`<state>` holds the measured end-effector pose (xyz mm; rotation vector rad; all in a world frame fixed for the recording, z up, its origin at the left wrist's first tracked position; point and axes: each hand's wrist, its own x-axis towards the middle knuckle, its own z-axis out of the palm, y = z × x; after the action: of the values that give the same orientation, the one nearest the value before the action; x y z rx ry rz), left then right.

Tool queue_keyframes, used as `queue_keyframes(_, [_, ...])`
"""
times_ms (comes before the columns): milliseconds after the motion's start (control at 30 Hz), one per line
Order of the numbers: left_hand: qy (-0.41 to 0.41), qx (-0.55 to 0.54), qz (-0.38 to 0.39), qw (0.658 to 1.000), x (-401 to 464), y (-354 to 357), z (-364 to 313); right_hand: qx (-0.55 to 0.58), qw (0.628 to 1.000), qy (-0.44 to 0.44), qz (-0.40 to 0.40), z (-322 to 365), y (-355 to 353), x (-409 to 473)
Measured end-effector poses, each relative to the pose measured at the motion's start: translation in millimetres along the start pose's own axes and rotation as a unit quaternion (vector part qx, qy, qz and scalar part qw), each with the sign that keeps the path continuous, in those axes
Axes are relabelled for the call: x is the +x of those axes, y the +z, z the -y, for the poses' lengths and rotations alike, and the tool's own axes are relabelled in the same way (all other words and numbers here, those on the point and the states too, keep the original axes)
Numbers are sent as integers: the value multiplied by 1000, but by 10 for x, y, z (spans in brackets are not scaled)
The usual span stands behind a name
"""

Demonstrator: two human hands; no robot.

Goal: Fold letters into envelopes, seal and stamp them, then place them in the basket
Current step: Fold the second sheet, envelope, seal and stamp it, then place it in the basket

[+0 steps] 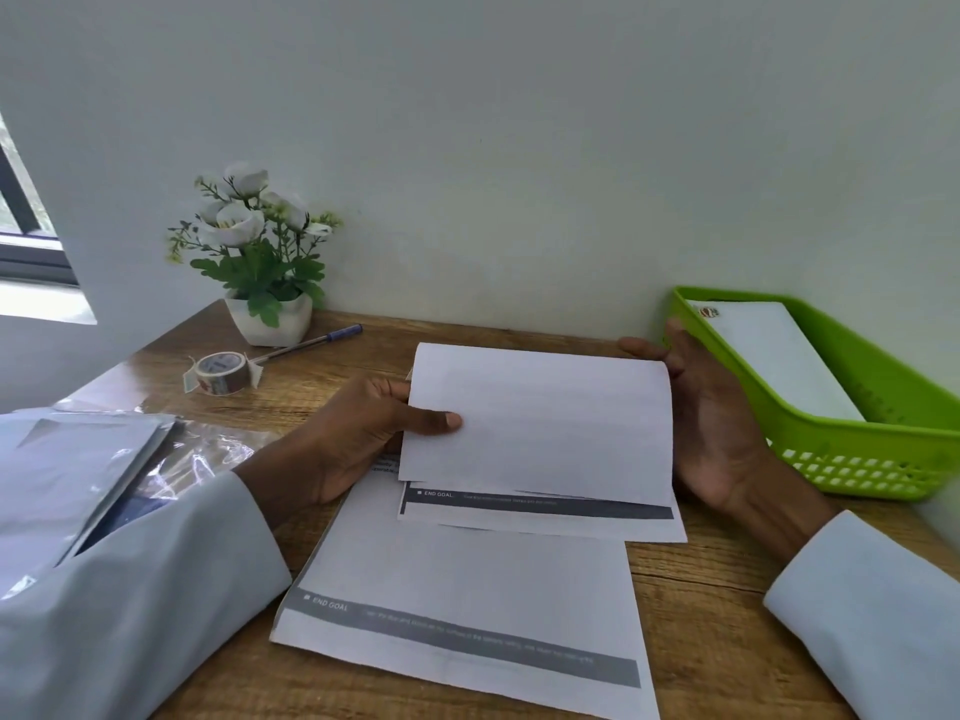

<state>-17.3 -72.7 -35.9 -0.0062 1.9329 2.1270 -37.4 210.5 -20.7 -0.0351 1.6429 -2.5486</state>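
A white letter (540, 428) is half folded over itself above the wooden desk, its printed grey band showing under the folded flap. My left hand (363, 433) grips its left edge, thumb on top. My right hand (711, 423) holds the right, curved fold edge with the palm open toward the paper. A second flat letter (467, 589) with a grey band lies beneath, nearer to me. The green basket (883, 459) stands at the right with a stamped white envelope (774, 356) inside.
A roll of tape (223, 372) and a pen (311, 343) lie at the back left beside a potted white flower (260, 252). A clear plastic pack of envelopes (104, 470) lies at the left edge. The wall stands close behind the desk.
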Motion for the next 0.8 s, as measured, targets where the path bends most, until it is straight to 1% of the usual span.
queue_keyframes(67, [-2,8,-5,1000,3,6,1,-38,999,4,24,-25,1,-12])
queue_keyframes(100, [-2,10,-6,1000,3,7,3,-52,998,2,23,-35,10,-17])
queue_keyframes(333, [3,-22,20,1000,-2,-5,17,-29,998,-32,-40,-36,-41,62])
queue_keyframes(400, [15,-11,5,1000,3,6,18,-55,998,-20,-36,17,-57,29])
queue_keyframes(433, [24,-5,-5,1000,2,10,10,-89,995,-14,-33,55,-55,5])
queue_keyframes(467, [33,0,-13,999,3,11,2,-150,988,-22,-35,98,-49,-16])
queue_keyframes(533, [46,8,-24,999,-1,-3,-22,-306,948,-77,-37,196,-7,-50])
queue_keyframes(567, [45,15,-25,999,-4,-11,-35,-363,927,-98,-20,257,34,-65])
queue_keyframes(600, [42,24,-24,999,-9,-21,-46,-404,910,-95,12,319,85,-82])
queue_keyframes(667, [34,48,-19,998,-16,-27,-65,-472,875,-42,99,443,158,-113])
queue_keyframes(733, [35,64,-3,997,-35,-19,-84,-533,831,13,157,532,193,-129])
queue_keyframes(767, [37,68,7,997,-43,-10,-96,-544,821,32,173,553,208,-124])
queue_keyframes(800, [35,69,19,997,-46,-7,-98,-534,824,46,182,549,227,-117])
